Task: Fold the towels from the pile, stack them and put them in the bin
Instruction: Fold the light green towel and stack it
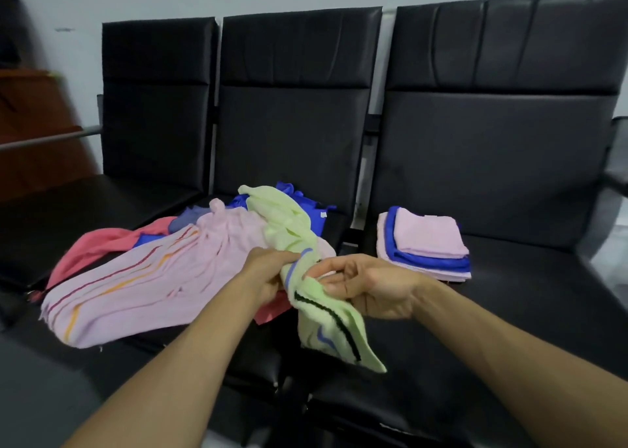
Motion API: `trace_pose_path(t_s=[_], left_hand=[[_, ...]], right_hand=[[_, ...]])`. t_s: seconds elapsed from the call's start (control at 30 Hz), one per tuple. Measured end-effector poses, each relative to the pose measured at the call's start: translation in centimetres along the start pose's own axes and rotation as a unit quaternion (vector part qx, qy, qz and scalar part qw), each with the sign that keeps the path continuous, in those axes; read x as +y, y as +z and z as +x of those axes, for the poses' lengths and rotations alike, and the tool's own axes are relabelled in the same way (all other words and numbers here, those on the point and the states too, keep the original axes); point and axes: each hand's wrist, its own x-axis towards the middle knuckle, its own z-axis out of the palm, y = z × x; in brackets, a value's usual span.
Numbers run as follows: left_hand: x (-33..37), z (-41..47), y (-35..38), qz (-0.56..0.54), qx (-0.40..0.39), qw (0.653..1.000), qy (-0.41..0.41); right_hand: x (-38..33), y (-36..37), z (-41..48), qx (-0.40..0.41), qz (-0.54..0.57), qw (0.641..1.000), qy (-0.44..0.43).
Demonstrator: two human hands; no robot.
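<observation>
We're looking down on a black bench (509,311) of three padded seats, with both hands working over the front of the middle one. One light green towel (326,321) is up off the pile (217,243). It is bunched into a long rope, and its long axis runs from the back of the middle seat toward the front edge, slanting a little right. The far end lies across the pile. The near end, with black and blue stripes, hangs past the hands over the gap between the middle and right seats.

The left hand (272,270) has its fingers curled round the bunched middle of the green towel. The right hand (367,287) pinches the same towel just beside it, thumb against fingers.

In the pile we count one pink striped towel (142,287) spread toward the left front corner, one coral towel (98,243) behind it, a grey-blue cloth (188,218) and bright blue towelling (306,202) at the back; we can't tell how many blue pieces there are.

On the right seat sits one folded stack (428,243), well apart from the pile. It has pink on top, blue under it and paler layers below.
</observation>
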Motion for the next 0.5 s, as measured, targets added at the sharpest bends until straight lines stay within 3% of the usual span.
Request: trace_pose_path(t_s=[0.1, 0.23, 0.3, 0.5], left_hand=[[-0.1, 0.3, 0.0, 0.050, 0.004, 0.998, 0.027], [-0.2, -0.5, -0.3, 0.122, -0.084, 0.988, 0.034], [-0.1, -1.0, -0.5, 0.155, -0.129, 0.979, 0.030], [0.0, -3.5, -1.2, 0.271, -0.272, 0.923, -0.012]], right_hand=[[0.3, -0.6, -0.2, 0.048, -0.037, 0.997, 0.041], [1.4, -2.4, 1.9, 0.273, -0.107, 0.954, 0.057], [1.9, -3.5, 3.6, 0.341, -0.106, 0.933, 0.047], [2.8, -3.8, 5.8, 0.335, 0.009, 0.941, 0.053]])
